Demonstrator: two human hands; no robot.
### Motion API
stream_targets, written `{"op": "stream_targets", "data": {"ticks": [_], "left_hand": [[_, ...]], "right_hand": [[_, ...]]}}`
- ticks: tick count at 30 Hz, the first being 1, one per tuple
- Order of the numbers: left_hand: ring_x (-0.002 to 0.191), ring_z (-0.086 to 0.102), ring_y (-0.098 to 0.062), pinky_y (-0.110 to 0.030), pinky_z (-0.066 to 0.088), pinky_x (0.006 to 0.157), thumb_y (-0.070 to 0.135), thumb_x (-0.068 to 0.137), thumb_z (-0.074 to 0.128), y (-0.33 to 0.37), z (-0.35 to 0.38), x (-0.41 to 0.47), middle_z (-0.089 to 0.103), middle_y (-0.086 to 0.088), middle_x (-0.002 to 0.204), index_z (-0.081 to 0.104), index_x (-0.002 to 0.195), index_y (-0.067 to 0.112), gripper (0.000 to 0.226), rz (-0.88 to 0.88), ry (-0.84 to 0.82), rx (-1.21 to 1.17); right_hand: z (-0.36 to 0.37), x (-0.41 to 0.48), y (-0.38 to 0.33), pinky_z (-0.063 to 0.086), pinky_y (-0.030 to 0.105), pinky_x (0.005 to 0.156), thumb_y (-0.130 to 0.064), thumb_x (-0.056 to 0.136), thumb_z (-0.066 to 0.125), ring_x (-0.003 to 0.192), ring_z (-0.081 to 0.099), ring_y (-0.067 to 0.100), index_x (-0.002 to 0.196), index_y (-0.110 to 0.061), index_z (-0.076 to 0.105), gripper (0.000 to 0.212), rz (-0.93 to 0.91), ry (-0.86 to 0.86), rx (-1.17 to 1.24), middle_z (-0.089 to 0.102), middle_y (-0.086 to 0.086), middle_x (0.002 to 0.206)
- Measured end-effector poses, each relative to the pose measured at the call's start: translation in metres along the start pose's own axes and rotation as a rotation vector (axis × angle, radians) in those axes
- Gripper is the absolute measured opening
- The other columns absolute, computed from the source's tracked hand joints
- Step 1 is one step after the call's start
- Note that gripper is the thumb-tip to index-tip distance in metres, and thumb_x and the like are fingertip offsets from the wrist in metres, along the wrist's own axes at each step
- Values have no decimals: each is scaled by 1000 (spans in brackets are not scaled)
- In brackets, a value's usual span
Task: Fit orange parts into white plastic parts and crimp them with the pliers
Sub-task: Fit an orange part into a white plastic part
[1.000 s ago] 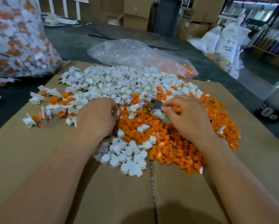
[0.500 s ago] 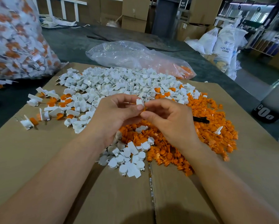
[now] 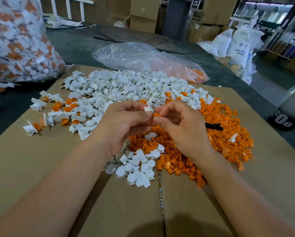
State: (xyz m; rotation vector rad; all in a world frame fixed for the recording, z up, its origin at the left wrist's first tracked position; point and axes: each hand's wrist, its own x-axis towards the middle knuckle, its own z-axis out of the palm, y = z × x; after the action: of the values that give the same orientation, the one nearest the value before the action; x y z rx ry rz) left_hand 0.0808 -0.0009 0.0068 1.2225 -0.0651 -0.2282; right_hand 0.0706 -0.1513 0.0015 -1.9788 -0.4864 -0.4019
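A warehouse of stacked cartons lies behind a flattened cardboard sheet spread over a dark table; on it the white heap sits far and left and the orange heap right, so each hand has its own stock within reach; the left hand pinches a white part at its fingertips, raised above the piles, while the right hand pinches an orange part just under it, the two pieces touching, apparently about to be pushed together; a black handle, probably the pliers, lies on the orange heap near the right hand, handy for the crimp not yet done; joined pieces lie apart at the left; a white sack reads "ABS RES", the rest unclear; a dark object shows pale characters like "C0".
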Motion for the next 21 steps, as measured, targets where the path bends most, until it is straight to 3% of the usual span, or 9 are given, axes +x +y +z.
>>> {"op": "stream_targets", "data": {"ticks": [5,9,12,17,21], "left_hand": [[60,68,-17,-24,56,58,-5,59,71,-1,0,0,67,-6,62,60,79,7,26,29,17,100],[61,66,-17,-26,58,61,-7,59,72,-2,1,-1,62,-3,63,64,99,16,47,69,3,176],[69,65,-20,-26,58,64,-14,66,67,0,3,-3,60,-11,76,70,93,15,40,81,-44,185],[69,70,-20,-23,57,61,-2,77,63,3,3,-4,72,-10,76,69,91,11,21,29,-52,72],[68,70,-20,-24,57,60,1,73,67,1,2,-3,71,-7,71,68,90,11,19,76,10,128]], "right_hand": [[-2,1,0,49,13,68,-4,79,68,76,62,0,76,-29,56,27,14,24,29,63,-15,80],[-2,0,-2,50,15,72,-7,81,67,80,62,1,83,-36,60,30,-1,7,-14,63,-18,82],[-3,0,-3,47,10,69,-4,79,68,79,61,-3,82,-36,61,32,-51,16,-47,61,-19,82],[-7,0,-4,42,8,65,-5,77,70,76,56,-5,88,-30,64,28,-88,96,-87,59,-12,82],[-7,0,-4,55,25,72,-6,81,66,77,66,7,89,-32,63,27,-17,128,16,66,-9,84]]}}
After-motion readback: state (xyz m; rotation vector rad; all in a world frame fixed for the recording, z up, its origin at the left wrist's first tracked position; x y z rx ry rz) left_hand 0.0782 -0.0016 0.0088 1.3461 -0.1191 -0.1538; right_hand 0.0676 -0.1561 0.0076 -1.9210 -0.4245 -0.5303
